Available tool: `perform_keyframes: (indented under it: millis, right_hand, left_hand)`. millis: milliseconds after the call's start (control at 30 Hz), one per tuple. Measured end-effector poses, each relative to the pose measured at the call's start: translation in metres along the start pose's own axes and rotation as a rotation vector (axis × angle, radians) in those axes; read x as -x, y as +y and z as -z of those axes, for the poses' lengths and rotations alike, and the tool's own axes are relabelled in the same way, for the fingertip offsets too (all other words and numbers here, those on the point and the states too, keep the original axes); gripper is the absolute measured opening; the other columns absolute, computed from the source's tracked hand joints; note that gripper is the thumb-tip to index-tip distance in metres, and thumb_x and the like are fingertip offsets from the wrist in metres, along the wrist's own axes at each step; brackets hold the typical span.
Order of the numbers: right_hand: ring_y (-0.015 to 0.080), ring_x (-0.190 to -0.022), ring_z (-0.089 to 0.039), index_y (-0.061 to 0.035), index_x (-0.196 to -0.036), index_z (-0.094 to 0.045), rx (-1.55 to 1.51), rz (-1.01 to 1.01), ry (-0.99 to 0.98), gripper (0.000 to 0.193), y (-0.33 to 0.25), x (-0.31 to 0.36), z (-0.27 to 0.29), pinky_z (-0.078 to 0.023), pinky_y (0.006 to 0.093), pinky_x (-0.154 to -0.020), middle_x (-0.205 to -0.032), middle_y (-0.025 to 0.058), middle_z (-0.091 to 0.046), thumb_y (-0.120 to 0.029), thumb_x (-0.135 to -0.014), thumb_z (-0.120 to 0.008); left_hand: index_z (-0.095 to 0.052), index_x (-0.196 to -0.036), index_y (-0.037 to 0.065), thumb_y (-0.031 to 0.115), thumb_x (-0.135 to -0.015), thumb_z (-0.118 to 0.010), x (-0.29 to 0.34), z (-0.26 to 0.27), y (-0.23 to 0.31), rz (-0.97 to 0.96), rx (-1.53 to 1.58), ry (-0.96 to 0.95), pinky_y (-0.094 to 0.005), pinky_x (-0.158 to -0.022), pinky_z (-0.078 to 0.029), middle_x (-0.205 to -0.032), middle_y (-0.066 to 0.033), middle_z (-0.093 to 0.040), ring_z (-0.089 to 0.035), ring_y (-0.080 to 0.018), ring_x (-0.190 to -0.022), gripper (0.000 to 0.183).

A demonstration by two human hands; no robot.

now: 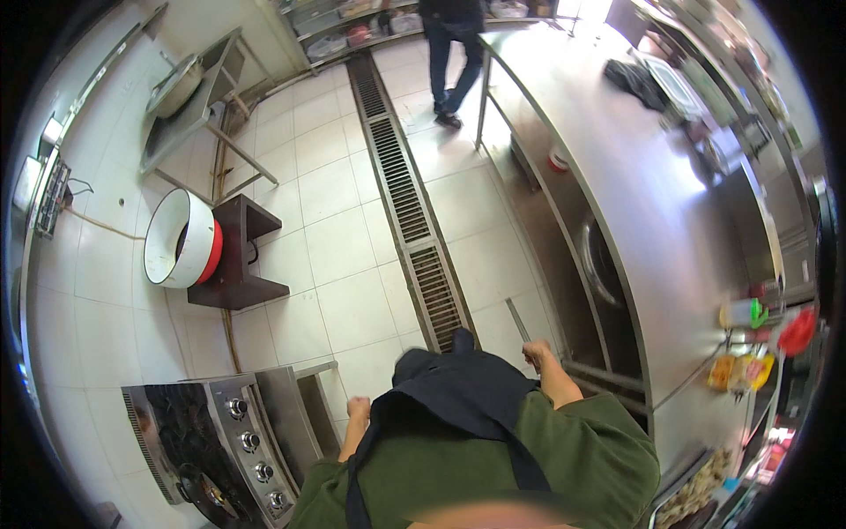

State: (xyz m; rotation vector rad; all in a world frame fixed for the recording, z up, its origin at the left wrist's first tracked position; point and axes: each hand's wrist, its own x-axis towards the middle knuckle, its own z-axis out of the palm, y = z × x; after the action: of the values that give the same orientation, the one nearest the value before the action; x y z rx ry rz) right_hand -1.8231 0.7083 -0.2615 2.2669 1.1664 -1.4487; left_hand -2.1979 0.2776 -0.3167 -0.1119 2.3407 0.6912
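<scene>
My right hand (535, 353) is closed around one end of a long, narrow metal utensil (516, 319), which points forward over the floor beside the steel table. Its exact kind cannot be made out, as it shows almost edge-on. On the other side of my body, my left hand (358, 410) hangs low with its fingers curled in, and nothing sticks out of it. The nearest thing to that hand is the stainless gas stove (264, 432) at the lower left. A dark apron (458, 388) covers my front, over green sleeves.
The long steel table (599, 167) runs along my right, with shelves beneath. A drain grate (407, 198) crosses the tiled floor ahead. At left, a white basin (181, 238) rests by a dark stand (231, 256). A pan (211, 494) sits on the stove. Another person (452, 53) stands far ahead.
</scene>
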Motion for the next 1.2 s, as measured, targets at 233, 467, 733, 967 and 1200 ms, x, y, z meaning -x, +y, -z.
perform_keyframes:
  millis: [233,467,733,967,1200]
  right_hand:
    - [0.0252,-0.057,-0.068,0.0098,-0.090,-0.062,0.275,0.483,0.012,0.020,-0.301,-0.047,-0.020,-0.054,0.0379,-0.049,-0.067,0.0171,-0.066,-0.002,-0.075,-0.059]
    - [0.0227,-0.058,-0.066,0.0049,-0.097,-0.061,0.159,0.341,-0.011,0.023,-0.513,-0.068,-0.054,-0.052,0.0365,-0.047,-0.073,0.0146,-0.064,-0.002,-0.076,-0.065]
    - [0.0248,-0.056,-0.069,0.0026,-0.094,-0.062,-0.237,0.326,0.114,0.023,-0.693,-0.113,-0.050,-0.056,0.0376,-0.050,-0.072,0.0154,-0.067,-0.006,-0.073,-0.067]
    - [0.0241,-0.058,-0.070,0.0024,-0.093,-0.062,-0.161,0.356,0.071,0.024,-0.937,-0.215,0.000,-0.056,0.0375,-0.051,-0.072,0.0172,-0.068,-0.010,-0.074,-0.070]
    - [0.0213,-0.057,-0.068,0.0020,-0.094,-0.062,-0.159,0.582,-0.067,0.027,-1.217,-0.282,0.103,-0.055,0.0368,-0.049,-0.075,0.0148,-0.068,-0.012,-0.074,-0.073]
  left_hand:
    - [-0.064,-0.088,0.000,0.012,-0.088,-0.058,-0.049,-0.013,0.084,0.329,-0.012,-0.185,-0.0362,-0.039,-0.047,-0.061,-0.0145,-0.064,-0.061,-0.0235,-0.044,0.012]
    - [-0.064,-0.089,0.000,0.012,-0.088,-0.058,-0.288,0.044,0.324,0.257,-0.088,-0.193,-0.0363,-0.039,-0.047,-0.061,-0.0149,-0.064,-0.062,-0.0238,-0.044,0.013]
    - [-0.063,-0.094,0.003,0.017,-0.092,-0.061,-0.578,0.134,0.826,-0.350,-0.069,0.008,-0.0331,-0.044,-0.049,-0.071,-0.0122,-0.067,-0.067,-0.0211,-0.053,0.014]
    - [-0.061,-0.099,0.003,0.019,-0.095,-0.062,-0.669,0.047,1.072,-0.407,0.120,-0.083,-0.0328,-0.045,-0.049,-0.072,-0.0105,-0.064,-0.061,-0.0198,-0.050,0.017]
    - [-0.062,-0.104,-0.002,0.016,-0.095,-0.060,-0.645,-0.099,1.134,-0.091,-0.362,-0.325,-0.0389,-0.051,-0.052,-0.072,-0.0162,-0.066,-0.068,-0.0263,-0.062,0.020]
